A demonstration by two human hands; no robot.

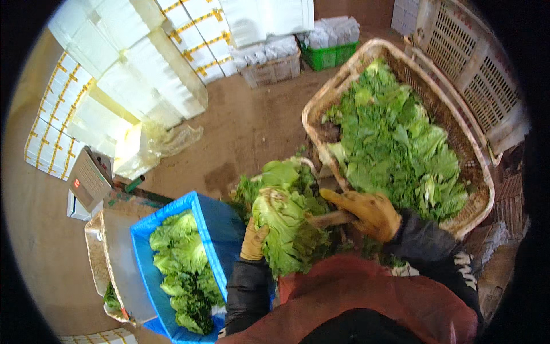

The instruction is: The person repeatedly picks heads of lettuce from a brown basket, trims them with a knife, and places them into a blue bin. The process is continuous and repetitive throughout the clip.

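Note:
My left hand (255, 241), in a tan work glove, grips the near left side of a large leafy lettuce head (279, 223) whose browned cut stem faces up. On its right is my gloved right hand (365, 213), blurred, with fingers spread towards the outer leaves; whether it holds a leaf or a tool cannot be made out. Left of my left arm, a blue plastic crate (198, 221) holds several lettuce heads (184, 241). At the upper right, a dirty pale plastic basket (313, 103) is heaped with loose green leaves (391, 137).
White foam boxes (142, 77) are stacked at the upper left, with clear plastic film (172, 139) beside them. A scale display (89, 178) stands left, above a pale crate (129, 258). Slatted crates (468, 56) lean at the right. A grey crate (273, 71) and a green crate (328, 56) hold wrapped bundles.

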